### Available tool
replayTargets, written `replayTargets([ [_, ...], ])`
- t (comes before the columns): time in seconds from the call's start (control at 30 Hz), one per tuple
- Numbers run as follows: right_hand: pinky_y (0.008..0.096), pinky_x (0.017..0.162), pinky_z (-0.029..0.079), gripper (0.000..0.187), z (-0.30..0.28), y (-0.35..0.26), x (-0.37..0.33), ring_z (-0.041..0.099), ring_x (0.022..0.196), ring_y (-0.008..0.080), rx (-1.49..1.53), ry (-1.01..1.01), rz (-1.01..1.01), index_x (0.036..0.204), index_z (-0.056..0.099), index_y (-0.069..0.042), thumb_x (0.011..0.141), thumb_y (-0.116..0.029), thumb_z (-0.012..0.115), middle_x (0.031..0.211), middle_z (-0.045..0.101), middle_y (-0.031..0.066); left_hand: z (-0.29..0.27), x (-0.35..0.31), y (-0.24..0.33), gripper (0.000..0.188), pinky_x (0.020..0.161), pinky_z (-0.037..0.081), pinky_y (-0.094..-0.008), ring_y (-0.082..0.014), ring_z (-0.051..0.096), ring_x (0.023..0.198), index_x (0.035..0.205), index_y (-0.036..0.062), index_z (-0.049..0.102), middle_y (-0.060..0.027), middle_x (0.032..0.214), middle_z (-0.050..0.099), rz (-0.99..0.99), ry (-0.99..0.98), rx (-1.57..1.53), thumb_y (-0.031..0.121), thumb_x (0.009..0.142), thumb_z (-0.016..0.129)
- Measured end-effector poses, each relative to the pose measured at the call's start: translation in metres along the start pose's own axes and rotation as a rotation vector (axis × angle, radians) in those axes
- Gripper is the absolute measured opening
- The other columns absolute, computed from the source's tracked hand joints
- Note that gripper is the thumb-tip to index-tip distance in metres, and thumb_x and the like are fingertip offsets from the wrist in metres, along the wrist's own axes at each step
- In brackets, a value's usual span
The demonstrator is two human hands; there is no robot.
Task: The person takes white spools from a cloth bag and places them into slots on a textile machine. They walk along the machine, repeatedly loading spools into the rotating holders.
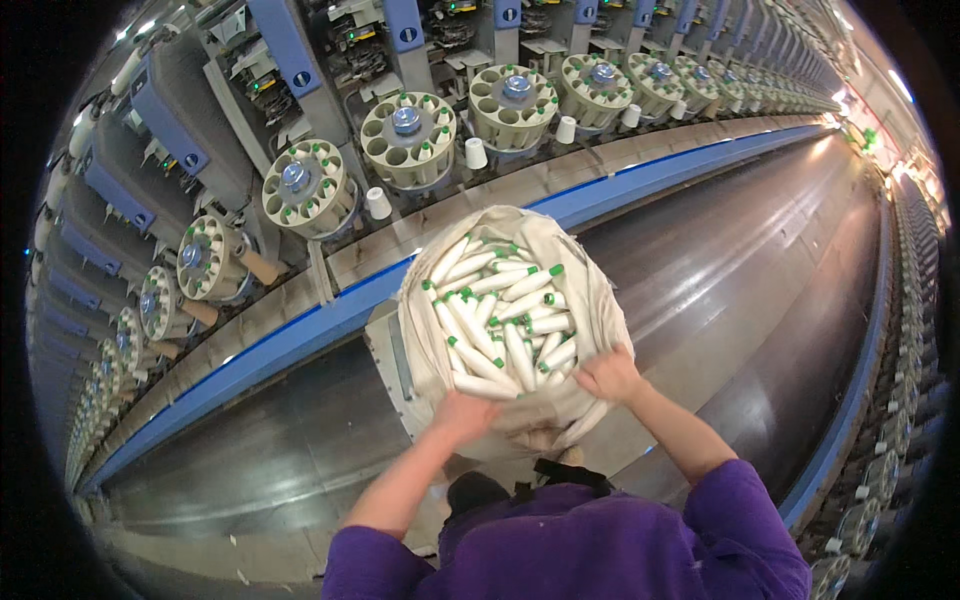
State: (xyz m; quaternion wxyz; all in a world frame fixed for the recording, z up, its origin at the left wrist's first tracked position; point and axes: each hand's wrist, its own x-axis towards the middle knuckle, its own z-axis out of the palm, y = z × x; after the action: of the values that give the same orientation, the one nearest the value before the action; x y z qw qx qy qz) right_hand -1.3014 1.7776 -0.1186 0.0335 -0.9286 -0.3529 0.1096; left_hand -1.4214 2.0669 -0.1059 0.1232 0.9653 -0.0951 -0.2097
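Observation:
A cream cloth sack [595,285] stands in front of me, its mouth spread wide. Inside lies a jumbled heap of white yarn bobbins [520,355] with green ends. My left hand [466,416] is closed on the near left part of the sack's rim; its fingertips are partly hidden by cloth and slightly blurred. At the near right, my right hand [610,376] is also closed, gripping a fold of the rim. Neither hand holds a bobbin.
Beyond a blue rail [640,185] runs a long winding machine with round bobbin magazines [408,140], some pockets filled. Small white cones [475,153] stand along its ledge. A pale cart edge [390,365] shows under the sack. Another machine row [900,400] lines the right side.

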Motion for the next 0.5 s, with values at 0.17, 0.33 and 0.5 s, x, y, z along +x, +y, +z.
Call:
replayTargets([
  [0.17,0.0414,0.088,0.032,0.041,0.023,0.009,-0.037,0.063,0.081,0.0264,0.076,-0.043,-0.071,0.072,0.070,-0.012,0.088,-0.043,0.048,0.076,0.067,0.0085,0.029,-0.017,0.042,0.031,0.079,0.047,-0.0423,-0.0304,0.065,0.078,0.085,0.0086,0.068,-0.0141,0.079,0.067,-0.067,0.004,-0.106,0.031,0.093,0.049],
  [0.33,0.0452,0.086,0.036,0.032,0.024,0.016,0.001,0.063,0.087,0.0263,0.171,-0.344,0.004,0.097,0.067,-0.012,0.085,-0.038,0.053,0.096,0.066,0.0093,0.012,0.004,0.035,0.014,0.091,0.041,-0.0472,-0.0313,0.060,0.098,0.090,0.0097,0.065,-0.0123,0.105,0.064,-0.317,0.287,-0.481,0.015,0.078,0.062],
  [0.5,0.0450,0.090,0.038,0.040,0.025,-0.002,0.046,0.056,0.106,0.0225,0.233,0.128,-0.261,0.116,0.058,-0.017,0.077,-0.022,0.065,0.108,0.061,0.0039,0.016,0.035,0.044,0.054,0.107,0.025,-0.0520,-0.0311,0.032,0.132,0.121,0.0179,0.059,-0.0051,0.135,0.046,-0.046,0.210,-0.004,0.019,0.069,0.072],
])
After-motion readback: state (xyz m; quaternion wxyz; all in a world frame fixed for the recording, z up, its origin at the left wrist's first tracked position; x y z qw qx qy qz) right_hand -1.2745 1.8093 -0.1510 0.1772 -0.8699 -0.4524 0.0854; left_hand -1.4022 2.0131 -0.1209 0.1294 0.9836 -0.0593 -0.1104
